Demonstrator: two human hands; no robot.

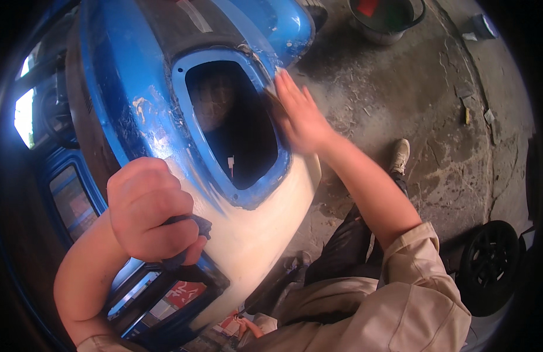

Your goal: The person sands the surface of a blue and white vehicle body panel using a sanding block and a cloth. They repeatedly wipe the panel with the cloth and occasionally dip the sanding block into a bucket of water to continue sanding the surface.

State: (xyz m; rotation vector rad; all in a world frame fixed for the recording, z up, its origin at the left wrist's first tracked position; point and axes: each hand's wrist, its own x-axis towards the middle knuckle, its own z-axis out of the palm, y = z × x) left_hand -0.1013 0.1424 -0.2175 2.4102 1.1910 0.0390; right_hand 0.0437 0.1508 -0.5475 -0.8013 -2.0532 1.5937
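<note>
A blue car body panel (135, 88) lies before me, with scraped paint and a smooth cream-coloured filler area (254, 229). Around an oval-cornered opening runs a blue recessed rim (196, 119); a small white connector (230, 162) shows inside. My right hand (300, 114) lies nearly flat, fingers extended, on the panel's edge to the right of the opening. Something thin and pale shows at its fingertips; whether it is held under the palm is hidden. At the lower left, my left hand (155, 211) is closed around a dark, crumpled cloth-like thing (199, 226), above the bodywork.
A bucket (386, 31) with something red inside stands on the stained concrete floor (430, 132). At the lower right is a black wheel (489, 264). Another person's hands (247, 328) show near the bottom edge. A window opening (166, 303) lies below my left hand.
</note>
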